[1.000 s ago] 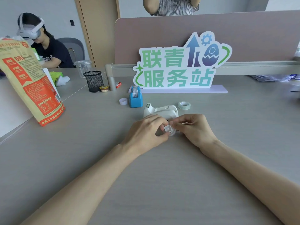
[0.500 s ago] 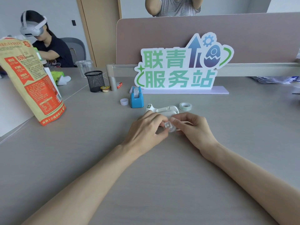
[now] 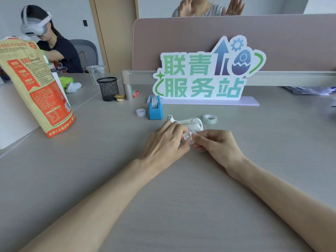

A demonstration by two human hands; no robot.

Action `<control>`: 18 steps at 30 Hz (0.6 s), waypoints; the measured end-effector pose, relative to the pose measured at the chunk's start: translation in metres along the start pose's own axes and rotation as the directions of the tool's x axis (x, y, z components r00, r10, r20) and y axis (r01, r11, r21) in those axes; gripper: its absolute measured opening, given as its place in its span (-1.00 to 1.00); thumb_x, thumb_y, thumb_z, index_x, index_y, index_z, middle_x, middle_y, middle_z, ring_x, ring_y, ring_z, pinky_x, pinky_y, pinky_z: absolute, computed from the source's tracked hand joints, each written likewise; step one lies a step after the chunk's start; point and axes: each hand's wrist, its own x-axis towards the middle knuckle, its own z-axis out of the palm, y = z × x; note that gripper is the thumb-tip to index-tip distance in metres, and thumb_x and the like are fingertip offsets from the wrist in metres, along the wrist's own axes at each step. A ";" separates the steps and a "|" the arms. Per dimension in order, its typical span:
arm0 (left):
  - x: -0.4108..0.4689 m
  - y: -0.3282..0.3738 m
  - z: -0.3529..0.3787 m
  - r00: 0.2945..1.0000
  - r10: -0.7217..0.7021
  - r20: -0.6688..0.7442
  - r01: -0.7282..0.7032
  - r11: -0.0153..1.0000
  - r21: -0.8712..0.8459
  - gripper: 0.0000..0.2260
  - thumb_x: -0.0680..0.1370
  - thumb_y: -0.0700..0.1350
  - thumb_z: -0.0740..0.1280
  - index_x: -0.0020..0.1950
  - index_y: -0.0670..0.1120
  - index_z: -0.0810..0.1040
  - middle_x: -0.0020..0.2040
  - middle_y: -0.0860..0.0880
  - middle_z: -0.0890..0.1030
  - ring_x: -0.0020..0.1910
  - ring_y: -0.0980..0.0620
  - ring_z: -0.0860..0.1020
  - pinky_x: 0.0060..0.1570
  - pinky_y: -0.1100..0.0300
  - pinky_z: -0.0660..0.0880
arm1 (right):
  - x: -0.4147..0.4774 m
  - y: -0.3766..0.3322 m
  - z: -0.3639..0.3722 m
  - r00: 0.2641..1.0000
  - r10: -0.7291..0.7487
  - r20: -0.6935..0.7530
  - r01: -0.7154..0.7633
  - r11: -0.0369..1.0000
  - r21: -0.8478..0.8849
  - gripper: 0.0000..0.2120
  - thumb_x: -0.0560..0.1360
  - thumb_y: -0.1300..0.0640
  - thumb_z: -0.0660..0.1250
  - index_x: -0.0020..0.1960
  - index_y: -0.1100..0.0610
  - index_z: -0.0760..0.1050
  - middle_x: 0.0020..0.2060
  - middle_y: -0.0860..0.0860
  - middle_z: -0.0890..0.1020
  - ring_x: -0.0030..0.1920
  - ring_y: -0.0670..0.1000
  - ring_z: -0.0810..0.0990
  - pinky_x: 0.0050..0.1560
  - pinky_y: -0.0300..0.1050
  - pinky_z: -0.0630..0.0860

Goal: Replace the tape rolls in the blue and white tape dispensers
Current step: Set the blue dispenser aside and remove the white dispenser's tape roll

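Observation:
A white tape dispenser [image 3: 190,123] lies on the grey table just beyond my hands. Both hands meet in front of it on a small clear tape roll with a white hub [image 3: 189,137]: my left hand [image 3: 165,142] pinches it from the left, my right hand [image 3: 216,145] from the right. The blue tape dispenser [image 3: 155,110] stands upright farther back, a roll seated in it. A spare clear tape roll [image 3: 210,118] lies flat to the right of the white dispenser. A small white core [image 3: 141,112] stands left of the blue one.
A large green and blue sign [image 3: 205,79] stands behind the dispensers. A black mesh cup [image 3: 108,89] and a small jelly cup [image 3: 119,97] are at the back left. An orange and tan bag [image 3: 36,88] leans at the left. Two other people are beyond the desks.
My hands stay together on the small roll, shifting only slightly. The person behind the partition has raised both hands.

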 end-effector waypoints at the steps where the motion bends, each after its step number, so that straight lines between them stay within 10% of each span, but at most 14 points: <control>1: 0.000 0.000 0.000 1.000 0.001 -0.001 -0.001 1.000 0.004 -0.79 0.44 0.02 0.20 -0.07 -0.09 0.49 -0.18 0.04 0.57 -0.09 -0.01 0.54 -0.41 0.10 0.47 | 0.000 0.000 0.001 1.000 -0.003 -0.001 0.003 1.000 0.008 -0.84 0.49 0.09 0.42 -0.19 0.15 0.70 -0.18 0.20 0.71 -0.19 -0.03 0.61 0.06 -0.02 0.59; 18: -0.002 -0.006 -0.003 0.992 -0.125 -0.027 0.114 0.963 -0.246 -0.86 0.44 -0.02 0.28 -0.07 -0.03 0.56 -0.17 0.16 0.57 -0.01 0.11 0.47 -0.20 0.03 0.53 | 0.002 -0.003 -0.015 0.997 -0.038 -0.065 0.032 0.994 -0.101 -0.83 0.38 0.01 0.52 -0.22 0.11 0.64 -0.33 -0.07 0.64 -0.32 -0.14 0.53 -0.21 -0.23 0.41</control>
